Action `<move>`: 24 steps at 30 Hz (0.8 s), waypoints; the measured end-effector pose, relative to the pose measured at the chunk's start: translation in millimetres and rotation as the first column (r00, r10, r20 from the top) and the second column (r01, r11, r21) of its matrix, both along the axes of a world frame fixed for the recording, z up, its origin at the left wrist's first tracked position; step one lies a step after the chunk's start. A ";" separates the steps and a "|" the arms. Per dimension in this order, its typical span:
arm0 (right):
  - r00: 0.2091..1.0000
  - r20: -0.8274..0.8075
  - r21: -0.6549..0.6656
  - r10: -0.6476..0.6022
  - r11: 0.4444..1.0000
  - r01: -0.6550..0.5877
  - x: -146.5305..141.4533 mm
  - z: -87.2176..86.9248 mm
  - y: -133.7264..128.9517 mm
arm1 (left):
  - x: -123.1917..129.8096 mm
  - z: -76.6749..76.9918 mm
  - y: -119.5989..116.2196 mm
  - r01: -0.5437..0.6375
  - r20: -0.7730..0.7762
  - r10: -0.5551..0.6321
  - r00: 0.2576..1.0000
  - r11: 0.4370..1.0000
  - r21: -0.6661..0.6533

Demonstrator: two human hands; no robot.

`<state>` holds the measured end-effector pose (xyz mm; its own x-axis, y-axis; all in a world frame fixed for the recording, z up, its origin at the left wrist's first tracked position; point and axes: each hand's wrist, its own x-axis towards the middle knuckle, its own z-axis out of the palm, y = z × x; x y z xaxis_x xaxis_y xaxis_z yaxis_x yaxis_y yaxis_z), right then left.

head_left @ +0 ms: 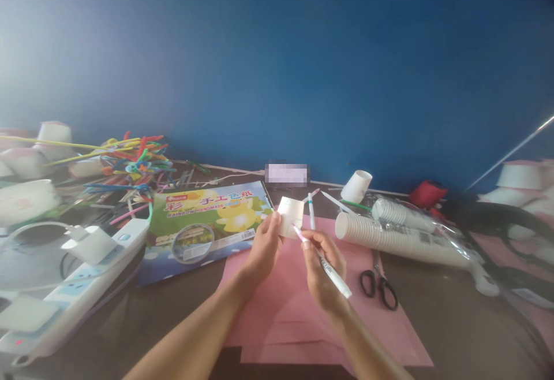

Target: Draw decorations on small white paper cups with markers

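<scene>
My left hand (267, 244) is closed on a small cream-white paper piece (291, 212), thumb on its near face. The piece looks roughly rectangular and bears faint marks; whether it is flat or part of a cup I cannot tell. In my right hand (324, 264) is a white marker (332, 276) with a pinkish tip end, gripped like a pen. Its tip meets or almost meets the lower right of the piece. Beneath both hands lie pink paper sheets (277, 310). Black-handled scissors (378, 287) rest on the sheets, right of my right hand.
Left: a coloured-paper pack (242, 218) with a roll of tape (193, 244) on it, a white power strip (78, 293) and colourful pipe cleaners (141, 163). Right: stacked paper cups (398, 241) in plastic and a single cup (357, 186). Another marker (311, 209) lies behind. A blue wall (277, 68) rises beyond.
</scene>
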<state>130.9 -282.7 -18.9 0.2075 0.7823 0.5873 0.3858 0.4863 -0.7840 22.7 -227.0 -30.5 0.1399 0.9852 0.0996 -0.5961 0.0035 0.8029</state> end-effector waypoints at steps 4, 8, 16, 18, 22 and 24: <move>0.998 0.035 0.025 0.057 0.998 -0.058 2.0 -0.4 -1.6 | -0.5 0.2 0.3 -0.026 -0.009 0.026 1.000 1.000 -0.011; 1.000 -0.017 0.022 -0.002 1.000 0.002 3.2 2.4 -1.5 | 0.4 2.0 0.1 -0.013 0.015 0.013 1.000 1.000 -0.023; 0.995 -0.074 0.012 -0.066 0.998 0.067 3.0 4.0 2.5 | 2.3 4.2 -0.8 -0.007 0.023 0.008 1.000 1.000 -0.021; 0.996 -0.059 0.015 -0.064 0.998 0.065 3.3 2.5 2.6 | 1.8 4.4 -1.5 0.000 0.032 0.001 0.999 1.000 -0.019; 0.998 -0.032 0.011 -0.055 0.998 0.055 3.1 0.3 1.9 | 1.2 5.9 -2.7 0.007 0.019 -0.006 1.000 1.000 -0.021; 0.999 -0.018 0.009 -0.031 0.999 0.031 2.3 0.1 1.1 | 1.4 6.2 -2.5 0.009 0.014 -0.008 1.000 1.000 -0.019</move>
<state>133.2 -281.6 -18.8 0.2421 0.7701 0.5902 0.3867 0.4813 -0.7867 24.1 -229.5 -24.2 0.1470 0.9857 0.0827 -0.6068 0.0238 0.7945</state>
